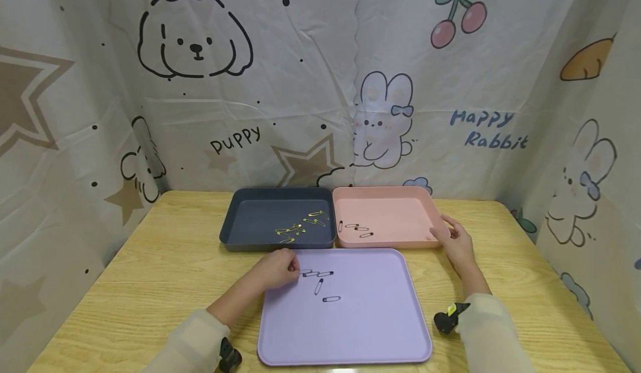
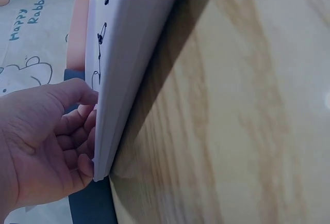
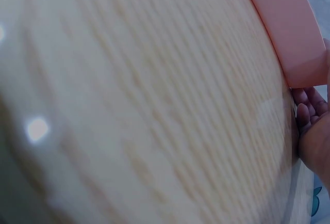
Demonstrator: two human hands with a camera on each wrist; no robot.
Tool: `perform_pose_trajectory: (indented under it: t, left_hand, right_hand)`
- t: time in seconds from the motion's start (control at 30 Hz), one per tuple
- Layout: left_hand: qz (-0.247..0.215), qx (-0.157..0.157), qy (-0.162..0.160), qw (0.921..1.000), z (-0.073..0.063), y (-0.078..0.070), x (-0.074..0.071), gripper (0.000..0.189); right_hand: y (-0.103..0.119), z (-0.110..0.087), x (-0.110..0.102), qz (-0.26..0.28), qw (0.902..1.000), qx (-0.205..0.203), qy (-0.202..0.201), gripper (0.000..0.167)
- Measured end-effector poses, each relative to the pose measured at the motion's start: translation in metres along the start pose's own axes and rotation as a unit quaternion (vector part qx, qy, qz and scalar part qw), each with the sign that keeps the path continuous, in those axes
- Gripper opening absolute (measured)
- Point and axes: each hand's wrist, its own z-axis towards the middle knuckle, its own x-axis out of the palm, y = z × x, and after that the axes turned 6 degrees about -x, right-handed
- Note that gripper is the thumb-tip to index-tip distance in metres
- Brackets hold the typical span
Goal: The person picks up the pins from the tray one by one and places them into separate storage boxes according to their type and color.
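Observation:
My left hand (image 1: 275, 269) bends over the upper left corner of the lavender tray (image 1: 350, 334), thumb and forefinger pinched at the end of a black safety pin (image 1: 306, 271). In the left wrist view its thumb reaches past the tray's rim, and the other fingers curl beneath. Several more black safety pins (image 1: 331, 299) lie close by on this tray. At the pink tray (image 1: 390, 203), my right hand (image 1: 457, 245) grips the near right corner, thumb over the rim and fingers outside. Several black safety pins (image 1: 366, 235) lie in the pink tray's left part.
A dark blue tray (image 1: 255, 211) stands left of the pink one, with several yellow safety pins (image 1: 290, 231) in it. All three trays are on a wooden table (image 1: 165, 261). A printed cloth (image 1: 300, 83) hangs behind and at both sides.

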Motion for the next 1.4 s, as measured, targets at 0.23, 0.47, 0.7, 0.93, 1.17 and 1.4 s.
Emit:
perform_pose_trajectory:
  t: [0.23, 0.47, 0.7, 0.93, 1.17, 1.4]
  left_hand:
    - [-0.011, 0.014, 0.002, 0.9998, 0.002, -0.002, -0.001, 0.009]
    - [-0.034, 0.019, 0.014, 0.9992, 0.010, -0.008, -0.007, 0.007]
    - [-0.047, 0.034, 0.023, 0.9981, 0.021, -0.021, -0.018, 0.004]
    - [-0.065, 0.025, 0.026, 0.9972, 0.037, -0.035, -0.031, 0.004]
    - [-0.070, 0.031, 0.017, 0.9969, 0.059, -0.046, -0.042, 0.003]
    - [-0.073, 0.024, 0.008, 0.9970, 0.081, -0.064, -0.045, 0.004]
  right_hand:
    - [0.001, -0.001, -0.002, -0.008, 0.9999, -0.008, -0.003, 0.069]
    - [-0.001, -0.002, -0.003, -0.015, 0.9997, -0.015, -0.007, 0.068]
    - [-0.003, -0.001, -0.003, -0.009, 0.9998, -0.015, -0.008, 0.068]
    - [-0.005, -0.001, -0.004, -0.011, 0.9997, -0.023, -0.004, 0.069]
    - [-0.004, 0.000, -0.003, -0.008, 0.9997, -0.020, -0.007, 0.068]
    - [-0.001, -0.001, -0.002, -0.005, 0.9998, -0.017, -0.004, 0.069]
